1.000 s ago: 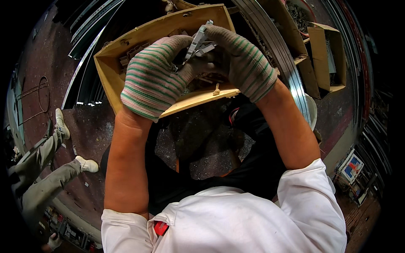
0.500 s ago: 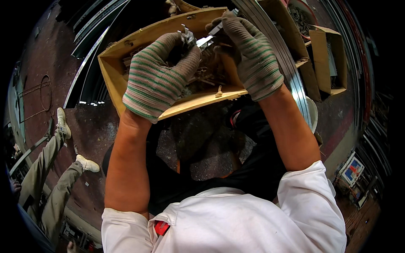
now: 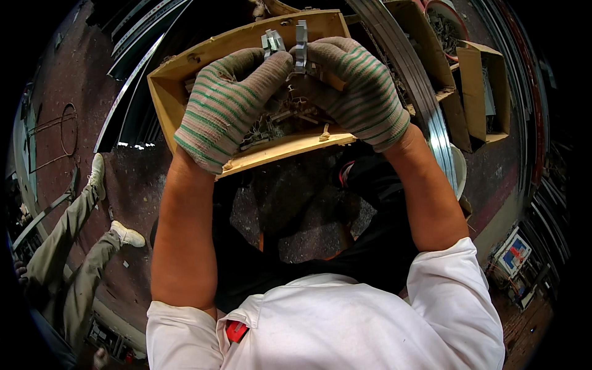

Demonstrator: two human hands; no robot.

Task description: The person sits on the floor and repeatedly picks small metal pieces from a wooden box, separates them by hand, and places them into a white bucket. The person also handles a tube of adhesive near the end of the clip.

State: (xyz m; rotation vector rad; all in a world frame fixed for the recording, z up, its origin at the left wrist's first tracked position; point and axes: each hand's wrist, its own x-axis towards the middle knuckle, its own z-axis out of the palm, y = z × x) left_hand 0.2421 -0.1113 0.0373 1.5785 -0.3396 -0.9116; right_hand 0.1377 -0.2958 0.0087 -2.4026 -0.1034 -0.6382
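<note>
Head view: both gloved hands up over the wooden box [image 3: 290,152], L hand [image 3: 216,108] above its L part, R hand [image 3: 367,95] by its R end.
L fingers [image 3: 271,69]: pinched on a small cluster of silver clips [image 3: 272,42], thumb side & index closed round the near end.
R fingers [image 3: 330,50]: gripping a narrow grey metal strip [image 3: 301,44] by its R side; undersides of my lower fingers in shadow, can't tell detail.
Strip pos.: btwn my two hands, just R of the clips, seen against the box's far wall; ht. above box can't tell.
Strip axis: long axis approx. straight away from my chest, far end past my fingertips, near end down btwn the hands.
Clips axis: short, tipped a bit L at the far end.
Gap: narrow slot btwn clips & strip; L index tip right by strip, contact can't tell.
Box edges: near rim runs under L wrist, rising slightly to R, w/ a tan stub [image 3: 325,132] on it; far rim slants up to R.
R edge: bent-looking metal channels [image 3: 425,98] pass close outside R hand, tight; cardboard box [image 3: 473,92] beyond.
Near room: wide space btwn forearms [image 3: 185,240], above my dark trousers [image 3: 259,265].
L room: floor [image 3: 129,185] outside L forearm, co-worker's legs [image 3: 77,228] well apart.
</note>
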